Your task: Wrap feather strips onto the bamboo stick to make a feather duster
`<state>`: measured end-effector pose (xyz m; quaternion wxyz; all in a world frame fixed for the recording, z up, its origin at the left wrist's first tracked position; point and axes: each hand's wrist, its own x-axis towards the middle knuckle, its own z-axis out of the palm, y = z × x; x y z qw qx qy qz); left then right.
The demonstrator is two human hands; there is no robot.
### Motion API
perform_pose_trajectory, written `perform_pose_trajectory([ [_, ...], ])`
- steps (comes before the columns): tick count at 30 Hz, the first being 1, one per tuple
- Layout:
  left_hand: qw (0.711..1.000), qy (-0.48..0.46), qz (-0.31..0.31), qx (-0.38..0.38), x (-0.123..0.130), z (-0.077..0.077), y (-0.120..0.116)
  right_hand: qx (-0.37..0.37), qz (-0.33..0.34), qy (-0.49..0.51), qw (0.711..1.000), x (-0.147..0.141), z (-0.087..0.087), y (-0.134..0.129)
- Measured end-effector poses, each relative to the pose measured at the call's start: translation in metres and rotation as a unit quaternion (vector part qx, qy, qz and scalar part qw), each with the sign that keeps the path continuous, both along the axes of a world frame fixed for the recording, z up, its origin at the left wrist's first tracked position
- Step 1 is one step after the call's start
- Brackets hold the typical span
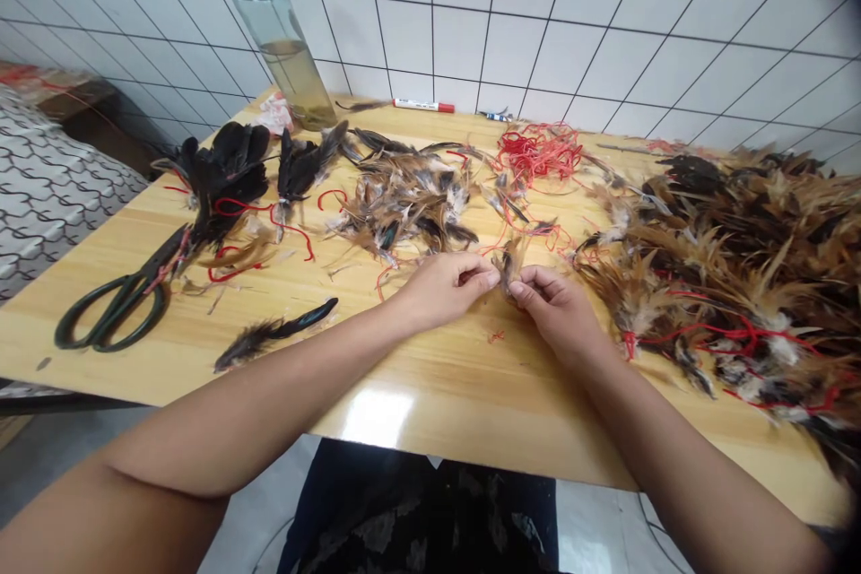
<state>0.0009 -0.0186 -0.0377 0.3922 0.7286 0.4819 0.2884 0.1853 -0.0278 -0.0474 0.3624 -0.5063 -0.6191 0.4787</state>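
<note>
Over the middle of the wooden table [430, 386], my right hand [555, 309] pinches a small brown-grey feather tuft [511, 260] between thumb and fingers. Close beside it on the left, my left hand [447, 287] is closed in a pinch, its fingertips almost at the tuft. What the left fingertips hold, if anything, is too small to make out. A loose heap of brown and white feathers [410, 197] lies just beyond my hands. Behind the tuft, thin red string [538, 152] sits in a tangle, with strands trailing toward my fingers.
Tied feather bundles [753, 260] cover the right side. Dark scissors [114, 314], black feather bunches [232, 175] and a single dark feather [275, 332] lie at left. A water bottle [289, 63] and a red-capped marker [423, 106] are near the tiled wall [464, 9].
</note>
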Motion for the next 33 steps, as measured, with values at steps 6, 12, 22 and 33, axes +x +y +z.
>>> perform_pose_trajectory([
  [6, 0.994, -0.097, 0.033, -0.044, 0.006, -0.008, -0.001, -0.001, -0.006, -0.033, 0.999, -0.004, 0.000, -0.001],
  [12, 0.993, -0.108, 0.039, -0.036, 0.010, -0.009, -0.001, 0.002, -0.046, -0.051, 0.998, -0.005, -0.002, -0.001],
  [22, 0.989, -0.111, 0.043, -0.086, 0.013, -0.004, -0.004, 0.181, -0.054, -0.187, 0.964, -0.007, -0.011, -0.003],
  [33, 0.996, -0.083, 0.035, -0.021, 0.008, -0.004, -0.002, 0.268, -0.018, -0.294, 0.917, -0.011, -0.012, -0.012],
])
